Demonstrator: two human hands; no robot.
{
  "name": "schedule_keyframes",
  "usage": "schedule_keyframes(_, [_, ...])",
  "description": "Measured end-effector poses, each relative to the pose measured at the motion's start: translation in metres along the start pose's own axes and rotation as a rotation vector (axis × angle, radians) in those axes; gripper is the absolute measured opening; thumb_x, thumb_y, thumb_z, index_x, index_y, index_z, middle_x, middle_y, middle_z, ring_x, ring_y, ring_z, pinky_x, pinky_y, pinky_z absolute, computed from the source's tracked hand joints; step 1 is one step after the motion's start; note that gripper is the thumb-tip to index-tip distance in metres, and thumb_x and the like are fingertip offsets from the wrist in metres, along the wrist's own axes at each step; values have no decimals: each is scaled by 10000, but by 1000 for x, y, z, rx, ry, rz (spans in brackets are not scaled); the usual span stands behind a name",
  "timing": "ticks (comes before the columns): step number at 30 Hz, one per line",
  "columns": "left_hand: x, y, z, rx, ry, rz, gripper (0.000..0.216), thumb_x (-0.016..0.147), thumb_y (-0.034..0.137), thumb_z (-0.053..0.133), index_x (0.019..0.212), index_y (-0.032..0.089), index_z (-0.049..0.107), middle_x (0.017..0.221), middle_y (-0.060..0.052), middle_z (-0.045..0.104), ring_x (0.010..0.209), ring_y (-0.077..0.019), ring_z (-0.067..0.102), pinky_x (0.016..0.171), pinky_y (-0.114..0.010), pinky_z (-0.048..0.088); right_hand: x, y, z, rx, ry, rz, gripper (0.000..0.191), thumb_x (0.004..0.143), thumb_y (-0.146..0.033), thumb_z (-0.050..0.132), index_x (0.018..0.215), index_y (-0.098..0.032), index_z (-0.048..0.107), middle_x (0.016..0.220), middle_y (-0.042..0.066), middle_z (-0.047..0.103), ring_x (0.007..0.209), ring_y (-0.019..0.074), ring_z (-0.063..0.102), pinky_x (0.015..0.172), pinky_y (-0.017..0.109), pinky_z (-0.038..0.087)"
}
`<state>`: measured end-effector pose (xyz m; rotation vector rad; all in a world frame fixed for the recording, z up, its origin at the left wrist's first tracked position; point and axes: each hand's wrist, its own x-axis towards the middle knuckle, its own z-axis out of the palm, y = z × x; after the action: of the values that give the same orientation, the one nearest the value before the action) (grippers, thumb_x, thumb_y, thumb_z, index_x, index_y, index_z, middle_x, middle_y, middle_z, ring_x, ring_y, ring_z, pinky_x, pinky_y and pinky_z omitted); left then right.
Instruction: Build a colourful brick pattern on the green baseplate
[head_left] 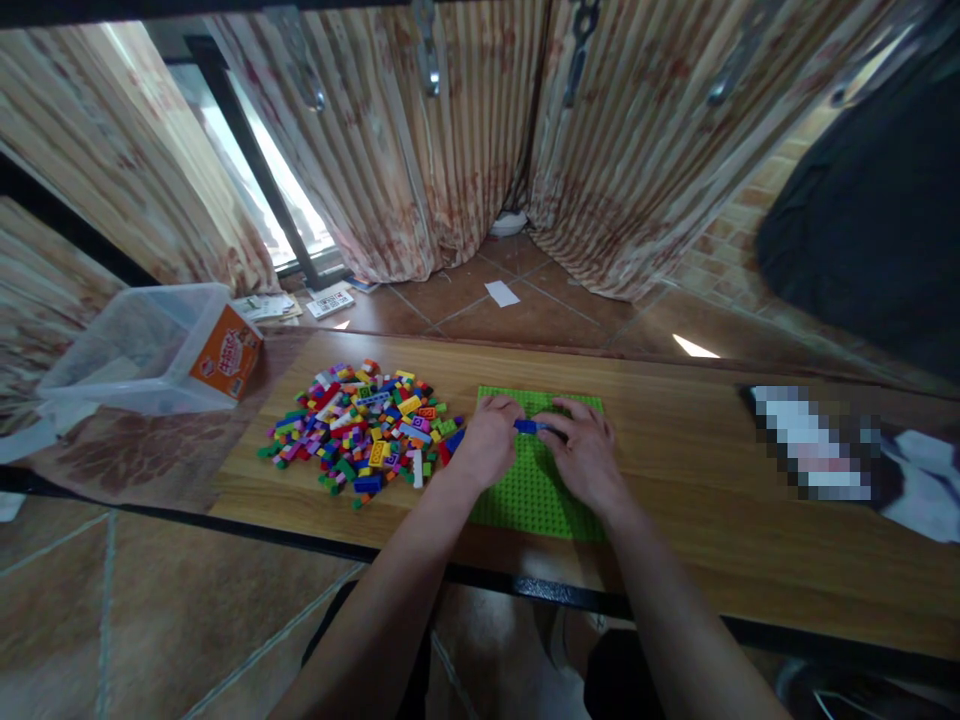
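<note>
A green studded baseplate (536, 490) lies flat on the wooden table (690, 470). Both of my hands rest over its far half. My left hand (489, 437) and my right hand (583, 448) are closed in a pinch on the two ends of a small blue brick (526, 426), held just above or on the plate; I cannot tell which. A heap of several loose bricks (364, 425) in many colours lies on the table just left of my left hand.
A clear plastic tub (139, 345) with an orange label lies at the table's far left. A dark cloth and a blurred object (814, 445) sit at the right. Curtains (465, 140) and a tiled floor lie beyond the table.
</note>
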<state>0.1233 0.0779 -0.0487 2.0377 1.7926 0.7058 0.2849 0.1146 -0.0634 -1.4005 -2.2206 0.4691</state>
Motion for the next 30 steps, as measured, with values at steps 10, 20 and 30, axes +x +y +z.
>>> schedule_keyframes(10, [2, -5, -2, -49, -9, 70, 290, 737, -23, 465, 889, 170, 620, 1007, -62, 639, 1039, -217, 570, 1019, -395, 433, 0, 4, 2, 16, 15, -27, 234, 875, -273, 567, 998, -307, 763, 1271, 55, 621, 1215, 291, 489, 1027, 522, 319])
schedule_keyframes(20, [-6, 1, 3, 43, 16, 85, 393, 756, -19, 459, 1074, 148, 619, 1113, -101, 641, 1120, -234, 558, 1039, -423, 443, -3, 12, 5, -64, 21, -125, 300, 902, -312, 508, 1105, -299, 729, 1273, 85, 625, 1193, 314, 519, 1002, 567, 356])
schedule_keyframes(30, [-20, -30, -52, 101, 287, -213, 327, 857, 94, 522, 1159, 154, 633, 1165, -94, 667, 1117, -223, 583, 1044, -375, 447, 1, 19, 2, 68, 107, -132, 312, 888, -403, 531, 1085, -250, 719, 1219, 115, 636, 1146, 313, 562, 986, 556, 431])
